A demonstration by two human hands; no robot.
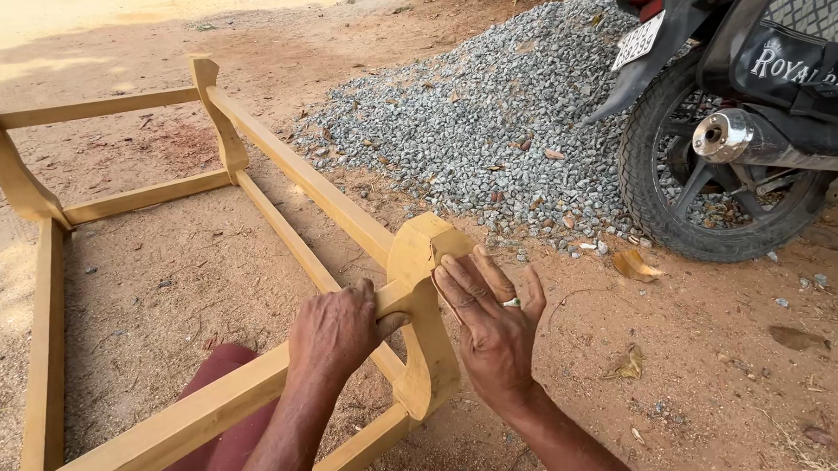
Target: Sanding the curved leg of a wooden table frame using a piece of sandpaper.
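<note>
Outdoors, one wooden frame lay on the dirt ground, its long rails running away from the person toward the upper left. The left hand was clenched around the near rail, while the right hand pressed flat, fingers spread, against one curved leg. One gravel heap and one motorbike wheel stood nearby.

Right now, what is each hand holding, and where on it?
The left hand grips the wooden frame on its rail beside the curved leg; the right hand presses flat against that leg.
</note>
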